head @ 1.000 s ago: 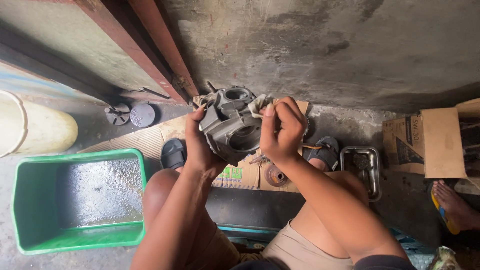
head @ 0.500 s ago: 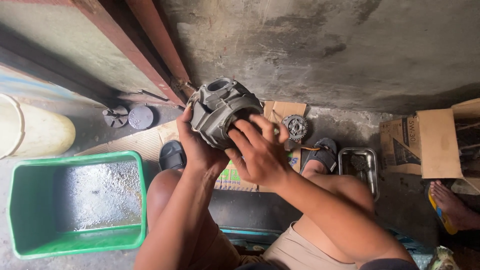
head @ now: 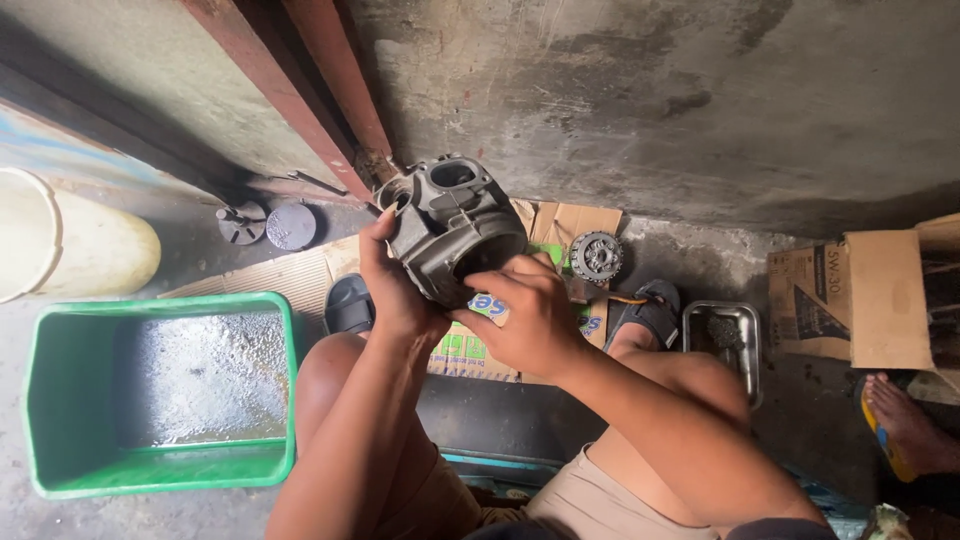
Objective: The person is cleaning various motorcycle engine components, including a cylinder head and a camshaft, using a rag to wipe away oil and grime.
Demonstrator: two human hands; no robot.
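Two hands hold a grey metal engine cylinder (head: 450,225) up in the middle of the frame, above the person's knees. The left hand (head: 395,285) wraps around the cylinder's left side from below, thumb up along its edge, fingers closed on the casting. The right hand (head: 525,315) sits at the lower right of the part, fingers curled against the rim of its large round bore, which faces down and to the right. The casting is tilted, with smaller openings showing on its top face.

Under the cylinder, flattened cardboard (head: 545,225) lies on the concrete floor, and a round toothed gear (head: 597,257) rests on it just to the right of the cylinder. Each foot wears a dark sandal (head: 350,305), one at either side of the cardboard. A small rectangular metal tray (head: 722,340) holding a dark part sits right of the right knee. At lower left stands a green plastic tub (head: 160,470) with shallow, shiny liquid in its bottom. A pale bucket (head: 75,250) lies at the left edge, and two small round dark parts (head: 268,224) sit near the base of a rust-red post (head: 300,90) in the upper left. An open cardboard box (head: 870,300) stands at the right edge, with another person's bare foot (head: 905,425) just below it.
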